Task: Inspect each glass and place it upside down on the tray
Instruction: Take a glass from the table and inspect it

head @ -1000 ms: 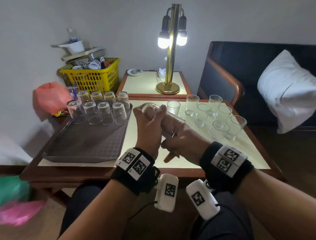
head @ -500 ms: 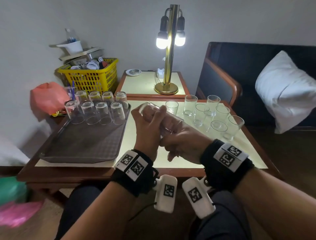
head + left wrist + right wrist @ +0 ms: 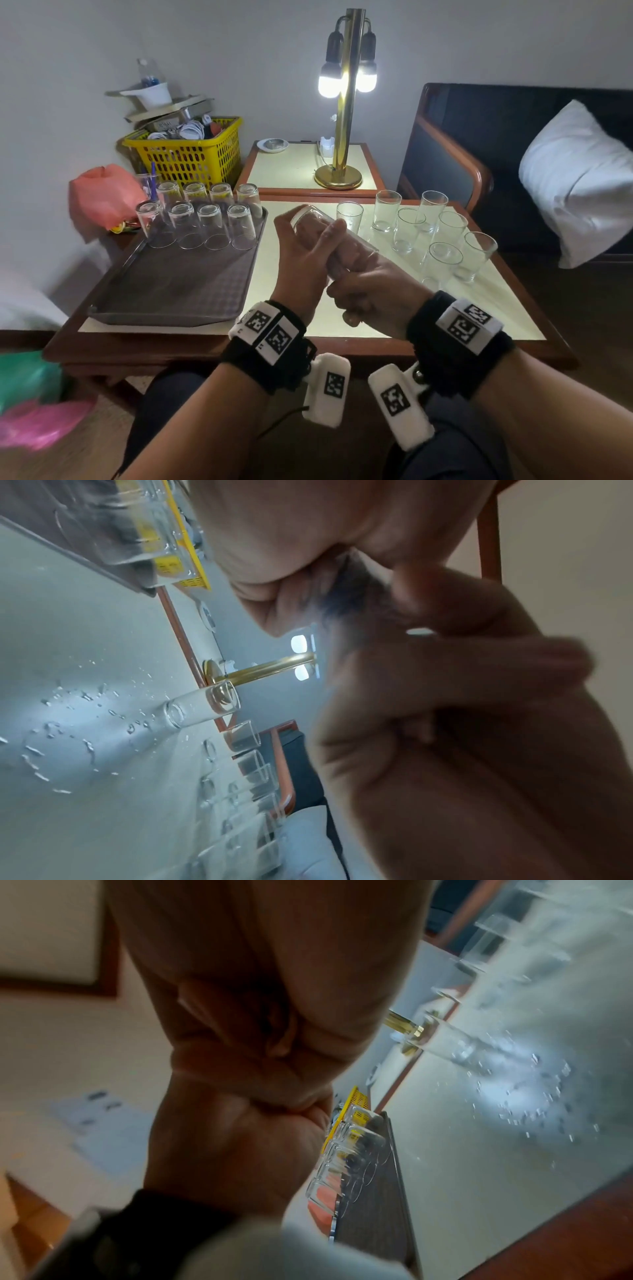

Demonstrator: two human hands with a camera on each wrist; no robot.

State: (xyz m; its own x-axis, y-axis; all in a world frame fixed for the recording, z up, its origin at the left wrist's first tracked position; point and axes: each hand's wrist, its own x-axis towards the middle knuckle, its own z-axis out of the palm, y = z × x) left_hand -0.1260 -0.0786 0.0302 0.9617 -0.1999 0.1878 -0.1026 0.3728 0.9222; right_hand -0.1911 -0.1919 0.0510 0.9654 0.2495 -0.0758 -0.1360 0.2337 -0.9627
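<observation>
Head view: both hands hold one clear cylindrical glass [image 3: 310, 219] tilted above the pale, glossy table [image 3: 308, 322]. Left hand [image 3: 301, 260] fingers curl round its body; right hand [image 3: 370, 291] grips its open end, some fingers seemingly inside. Eight inverted glasses [image 3: 202, 219] stand in two rows at the far end of the textured grey rectangular tray [image 3: 171, 294]. Seven upright glasses [image 3: 421, 233] cluster to the right.
</observation>
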